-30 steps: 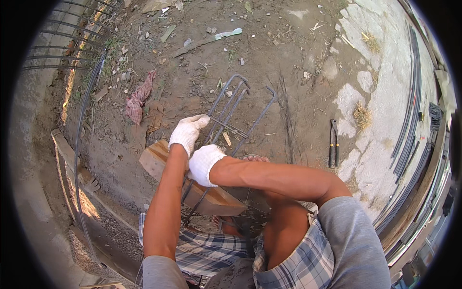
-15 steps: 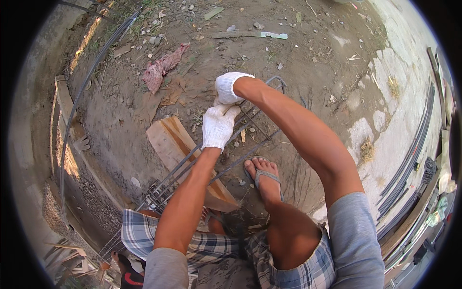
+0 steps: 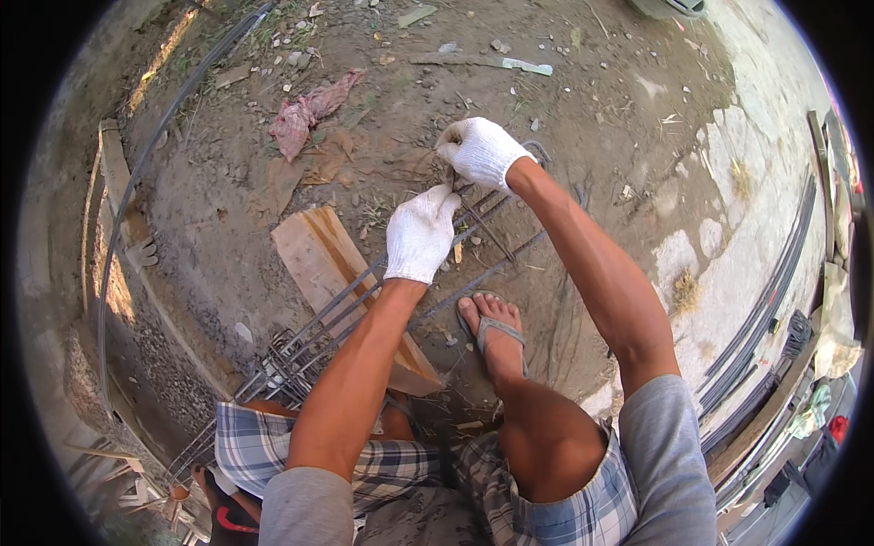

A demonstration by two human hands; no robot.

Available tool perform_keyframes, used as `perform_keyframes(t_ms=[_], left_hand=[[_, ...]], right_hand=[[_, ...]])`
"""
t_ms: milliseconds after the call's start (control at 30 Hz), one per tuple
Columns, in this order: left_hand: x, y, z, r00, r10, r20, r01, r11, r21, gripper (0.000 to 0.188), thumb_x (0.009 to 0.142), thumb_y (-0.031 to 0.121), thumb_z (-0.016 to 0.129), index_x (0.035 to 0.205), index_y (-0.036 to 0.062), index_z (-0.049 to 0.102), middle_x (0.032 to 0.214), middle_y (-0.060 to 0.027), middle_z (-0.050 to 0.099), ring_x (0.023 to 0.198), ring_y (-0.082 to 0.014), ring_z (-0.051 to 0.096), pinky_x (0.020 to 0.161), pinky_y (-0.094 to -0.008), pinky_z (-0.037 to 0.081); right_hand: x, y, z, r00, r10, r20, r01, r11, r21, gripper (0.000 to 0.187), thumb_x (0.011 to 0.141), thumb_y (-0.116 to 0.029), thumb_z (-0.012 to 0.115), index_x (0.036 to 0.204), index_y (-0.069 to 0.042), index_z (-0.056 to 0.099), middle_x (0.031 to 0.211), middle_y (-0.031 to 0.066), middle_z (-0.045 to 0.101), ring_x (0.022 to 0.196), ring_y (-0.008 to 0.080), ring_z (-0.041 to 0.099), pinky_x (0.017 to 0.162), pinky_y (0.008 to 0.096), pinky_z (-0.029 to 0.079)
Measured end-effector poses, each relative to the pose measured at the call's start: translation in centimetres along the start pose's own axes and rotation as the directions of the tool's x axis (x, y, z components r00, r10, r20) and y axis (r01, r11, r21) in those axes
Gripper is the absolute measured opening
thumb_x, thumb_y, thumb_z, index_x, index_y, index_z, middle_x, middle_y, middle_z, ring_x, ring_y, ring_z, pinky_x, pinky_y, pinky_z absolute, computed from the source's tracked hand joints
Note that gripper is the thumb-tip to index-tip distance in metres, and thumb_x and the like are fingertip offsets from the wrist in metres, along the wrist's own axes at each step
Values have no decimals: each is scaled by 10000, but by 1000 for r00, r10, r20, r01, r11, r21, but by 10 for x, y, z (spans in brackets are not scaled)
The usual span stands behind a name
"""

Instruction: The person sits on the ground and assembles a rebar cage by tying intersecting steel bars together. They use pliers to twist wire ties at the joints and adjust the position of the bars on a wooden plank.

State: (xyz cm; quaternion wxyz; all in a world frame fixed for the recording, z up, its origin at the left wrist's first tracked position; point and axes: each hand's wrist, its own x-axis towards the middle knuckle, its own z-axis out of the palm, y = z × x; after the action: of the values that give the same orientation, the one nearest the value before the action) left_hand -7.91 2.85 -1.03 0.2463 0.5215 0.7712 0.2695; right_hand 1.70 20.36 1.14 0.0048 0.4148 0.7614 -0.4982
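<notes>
In the head view, a curved red mark (image 3: 235,521) shows on dark cloth at lower left. Your steel reinforcing bars (image 3: 480,276), dark grey and roughly parallel, slant over the timber block (image 3: 305,250) and past its right edge, with a thin crosspiece (image 3: 488,231) over them. Your left gloved hand (image 3: 421,232) has fingers drawn narrow at its upper end; your right gloved hand (image 3: 481,153) curls just beyond. I cannot tell what either grips.
</notes>
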Motion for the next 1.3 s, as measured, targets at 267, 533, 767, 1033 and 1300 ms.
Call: perform_keyframes(t_ms=[267, 533, 767, 1033, 1300], left_hand=[[-6, 0, 7, 986, 112, -125, -104, 992, 66, 249, 1059, 247, 625, 1147, 93, 800, 1074, -135, 800, 1021, -401, 721, 915, -517, 563], [0, -3, 6, 967, 196, -162, -175, 976, 132, 199, 1002, 210, 707, 1110, 84, 818, 973, -158, 795, 977, -388, 696, 955, -516, 511], [-2, -8, 9, 975, 180, -132, -155, 971, 180, 254, 1025, 252, 701, 1150, 68, 825, 1049, -174, 809, 1038, -372, 747, 1040, -486, 530], [-2, -11, 9, 991, 77, -108, -78, 997, -5, 310, 1055, 274, 663, 1216, 50, 806, 1153, -189, 804, 1080, -383, 767, 934, -459, 606], [-2, -7, 8, 994, 59, -95, -64, 997, -49, 262, 1055, 243, 664, 1176, 53, 797, 1119, -185, 797, 1040, -399, 754, 898, -477, 594]], right_hand=[[-27, 1, -12, 994, -77, 79, 67, 990, 123, 396, 1073, -330, 687, 1370, -69, 699, 1013, 118, 804, 863, 227, 758, 772, 389, 605], [36, -48, 25, 942, -238, 238, 334, 751, -569, 291, 934, -333, 758, 1107, -121, 857, 1099, 192, 825, 1028, 414, 798, 884, 515, 637], [66, -7, 23, 891, 40, -453, -126, 979, -162, 383, 1060, -310, 590, 1042, 11, 798, 1000, 299, 784, 984, 455, 784, 849, 521, 625], [-25, 2, -28, 723, -439, -534, 289, 894, -343, 442, 961, -449, 783, 1309, -176, 778, 1254, 197, 732, 1129, 438, 734, 969, 511, 606], [-53, 13, -18, 836, -529, 146, 517, 668, -536, 243, 894, -342, 814, 1101, -214, 822, 1004, 137, 740, 998, 360, 760, 844, 497, 612]])
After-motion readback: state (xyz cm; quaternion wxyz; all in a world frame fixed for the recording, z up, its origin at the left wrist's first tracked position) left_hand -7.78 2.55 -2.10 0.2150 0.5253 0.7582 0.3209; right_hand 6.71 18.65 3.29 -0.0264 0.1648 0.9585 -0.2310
